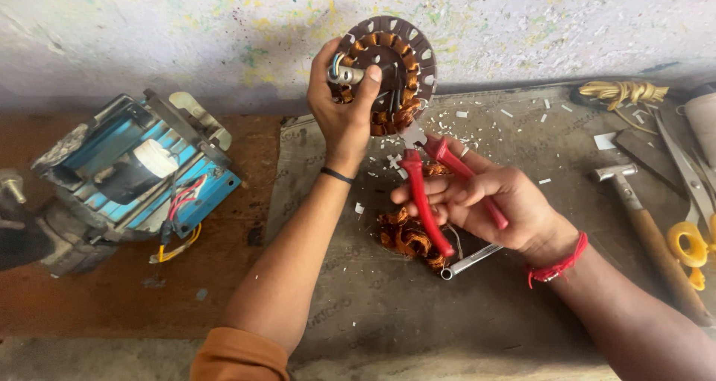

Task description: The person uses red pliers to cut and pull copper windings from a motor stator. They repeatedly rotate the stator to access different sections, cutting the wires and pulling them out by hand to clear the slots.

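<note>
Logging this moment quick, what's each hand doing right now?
Left hand: closed, holding the round motor stator upright by its shaft.
Right hand: closed around the red-handled pliers, whose tips meet the stator's copper windings.

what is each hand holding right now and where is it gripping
Left hand grips the round stator at its central hub. Right hand holds red-handled pliers by the handles.

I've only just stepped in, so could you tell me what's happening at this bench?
A person is working on a round fan stator wound with copper wire. The left hand holds it upright against the wall by its central shaft. The right hand grips red-handled pliers, whose tips sit at the stator's lower edge. A heap of pulled copper wire and a spanner lie on the bench below, with a hammer to the right.
</note>
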